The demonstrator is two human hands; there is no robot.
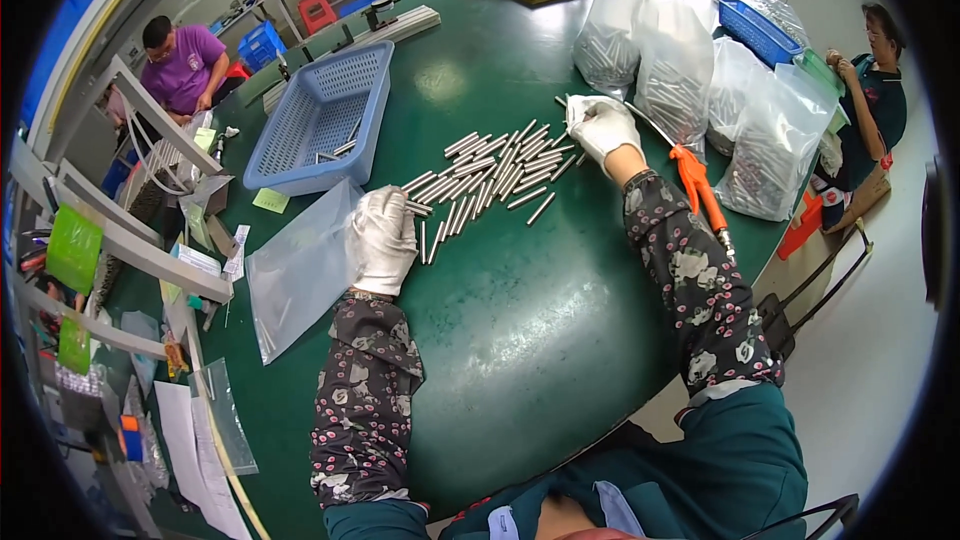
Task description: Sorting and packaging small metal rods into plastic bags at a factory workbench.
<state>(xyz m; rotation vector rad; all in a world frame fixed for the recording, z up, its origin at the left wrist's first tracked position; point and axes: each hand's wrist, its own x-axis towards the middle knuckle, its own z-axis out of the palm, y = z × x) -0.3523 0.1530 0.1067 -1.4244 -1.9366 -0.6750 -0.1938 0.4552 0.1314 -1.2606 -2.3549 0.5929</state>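
Many short, shiny metal rods (pixel 490 175) lie in a loose heap on the green table. My left hand (pixel 380 243), in a white glove, is curled closed at the heap's left end. It rests against the right edge of a flat clear plastic bag (pixel 295 275), and rod ends lie right beside its fingers. What is inside those fingers is hidden. Beyond the heap's right end, my gloved right hand (pixel 603 130) is closed in a pinch, with the end of a metal rod (pixel 561 100) poking out to its left.
A blue perforated basket (pixel 315 175) holding a few rods stands at the far left. Filled plastic bags (pixel 675 75) crowd the far right, near an orange air gun (pixel 695 180). Metal racking (pixel 140 260) lines the left side. Co-workers (pixel 185 65) sit at left and right.
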